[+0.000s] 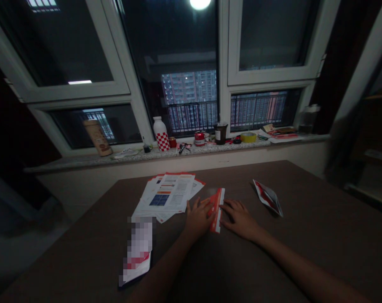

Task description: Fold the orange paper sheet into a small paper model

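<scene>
A narrow folded sheet of red and white paper lies on the brown table between my two hands. My left hand rests on its left part, fingers spread and pressing down on the red side. Along the white right edge, my right hand touches the paper with its fingertips, fingers apart and flat. Beyond my left hand is a fanned stack of printed sheets with red borders. To the right of my right hand stands a folded paper piece, white and red, partly open.
A phone-like flat object, its top blurred out, lies at the table's left front. Along the windowsill stand a tan tumbler, a red-checked white bottle, a dark cup and a yellow tape roll.
</scene>
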Tool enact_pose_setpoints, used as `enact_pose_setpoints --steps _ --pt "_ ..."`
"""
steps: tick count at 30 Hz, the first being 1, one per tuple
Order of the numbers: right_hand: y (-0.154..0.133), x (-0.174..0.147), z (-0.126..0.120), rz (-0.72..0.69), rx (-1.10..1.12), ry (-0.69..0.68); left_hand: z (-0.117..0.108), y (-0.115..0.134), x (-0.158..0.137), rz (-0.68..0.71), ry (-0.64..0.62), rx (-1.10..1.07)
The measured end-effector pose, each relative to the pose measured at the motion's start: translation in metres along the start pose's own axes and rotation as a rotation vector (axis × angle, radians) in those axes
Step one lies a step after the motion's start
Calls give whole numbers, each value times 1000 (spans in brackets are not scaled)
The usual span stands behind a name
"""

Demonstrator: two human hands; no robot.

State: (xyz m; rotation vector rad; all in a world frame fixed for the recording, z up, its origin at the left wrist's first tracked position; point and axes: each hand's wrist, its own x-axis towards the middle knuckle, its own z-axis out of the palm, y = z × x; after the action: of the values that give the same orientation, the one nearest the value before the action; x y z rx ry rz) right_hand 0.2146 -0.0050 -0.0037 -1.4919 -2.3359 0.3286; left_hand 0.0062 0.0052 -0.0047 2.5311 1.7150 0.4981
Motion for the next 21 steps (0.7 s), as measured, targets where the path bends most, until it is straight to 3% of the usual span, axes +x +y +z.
enact_pose_setpoints --steps 13,21 --pt "-3 -2 -3 -44 11 -26 2 -2 0 7 14 -26" --pt "12 4 -1 -9 151 78 -13 8 -1 -6 41 37"
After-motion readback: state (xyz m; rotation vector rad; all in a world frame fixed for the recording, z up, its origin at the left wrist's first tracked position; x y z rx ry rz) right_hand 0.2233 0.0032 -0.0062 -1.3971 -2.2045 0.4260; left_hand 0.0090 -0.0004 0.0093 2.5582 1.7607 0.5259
